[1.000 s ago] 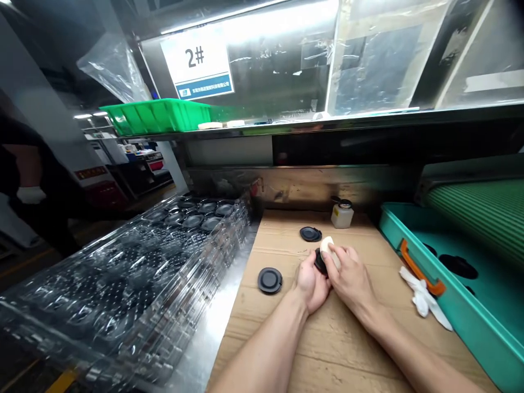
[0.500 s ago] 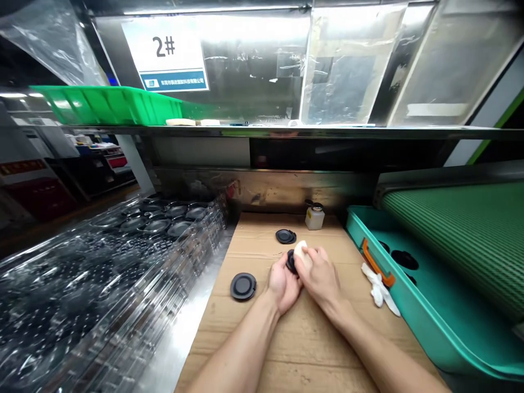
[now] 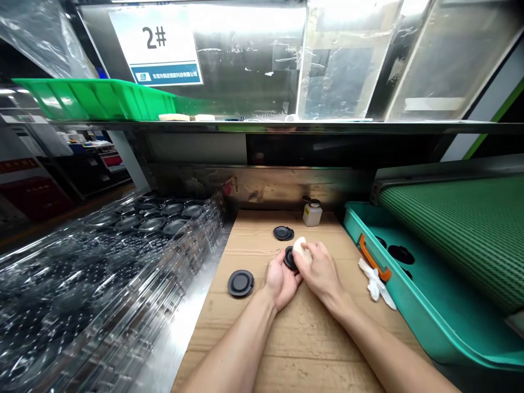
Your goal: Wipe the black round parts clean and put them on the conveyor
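Note:
My left hand (image 3: 280,283) cups a round black rubber disc (image 3: 290,258), which is partly hidden by my fingers. My right hand (image 3: 320,270) pinches a white pad (image 3: 301,250) and presses it against the top of that disc. Both hands touch each other over the cardboard sheet (image 3: 286,349). Two more black discs lie flat on the sheet: one (image 3: 240,283) left of my hands, another (image 3: 284,233) beyond them. A small white bottle with a dark cap (image 3: 311,215) stands near the back edge.
Stacked clear plastic trays (image 3: 102,262) fill the left side. On the right are a teal tray (image 3: 393,295) holding black discs, a crumpled white cloth (image 3: 374,284) beside its rim, and a green conveyor belt (image 3: 454,234). A green bin (image 3: 94,99) sits on a shelf above.
My view has turned, so the whole scene slides left and the person at the left edge is gone. My hands stay together, with the white pad still against the disc.

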The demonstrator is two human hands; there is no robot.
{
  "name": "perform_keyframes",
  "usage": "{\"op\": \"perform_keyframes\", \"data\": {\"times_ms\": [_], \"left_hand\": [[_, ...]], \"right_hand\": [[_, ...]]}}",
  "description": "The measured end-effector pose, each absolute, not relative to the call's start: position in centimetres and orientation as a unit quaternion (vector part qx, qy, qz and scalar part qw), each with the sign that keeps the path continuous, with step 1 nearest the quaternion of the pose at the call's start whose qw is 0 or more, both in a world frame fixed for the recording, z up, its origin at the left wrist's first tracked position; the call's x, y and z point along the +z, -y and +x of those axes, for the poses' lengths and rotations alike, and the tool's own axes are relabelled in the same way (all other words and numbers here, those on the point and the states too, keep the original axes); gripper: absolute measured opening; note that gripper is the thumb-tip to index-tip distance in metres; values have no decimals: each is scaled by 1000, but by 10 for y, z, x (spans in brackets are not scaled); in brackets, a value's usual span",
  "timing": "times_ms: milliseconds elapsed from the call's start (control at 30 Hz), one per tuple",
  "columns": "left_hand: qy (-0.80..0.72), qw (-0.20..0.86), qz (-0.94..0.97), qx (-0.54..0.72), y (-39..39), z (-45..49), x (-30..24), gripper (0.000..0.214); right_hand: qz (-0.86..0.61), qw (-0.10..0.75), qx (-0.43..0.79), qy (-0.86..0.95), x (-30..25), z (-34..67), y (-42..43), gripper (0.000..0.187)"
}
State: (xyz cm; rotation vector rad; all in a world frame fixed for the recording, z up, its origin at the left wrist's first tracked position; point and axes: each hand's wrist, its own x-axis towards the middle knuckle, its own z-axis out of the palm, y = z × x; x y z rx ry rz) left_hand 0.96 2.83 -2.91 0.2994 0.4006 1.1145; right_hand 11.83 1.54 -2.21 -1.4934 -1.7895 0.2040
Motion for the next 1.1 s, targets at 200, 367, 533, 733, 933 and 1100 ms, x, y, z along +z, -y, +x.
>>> {"op": "perform_keyframes", "data": {"times_ms": [200,367,533,733,933,1100], "left_hand": [[-190,819,135,525,-30,9,-31,33],[-194,817,129,528,-28,9,-25,30],[-199,818,130,523,-29,9,-25,29],[-196,821,124,522,-32,6,-30,31],[-213,806,96,544,-36,4,-29,27],[-202,811,141,530,-33,10,-28,29]], "right_hand": [[-570,382,82,723,-20,117,-16,31],[-561,378,90,731,-21,116,-14,32],[-596,419,99,678,-22,128,-30,35],[-606,433,180,643,-14,149,-30,53],[-505,420,300,692,-5,152,-25,32],[-485,409,380,673,-12,144,-26,33]]}}
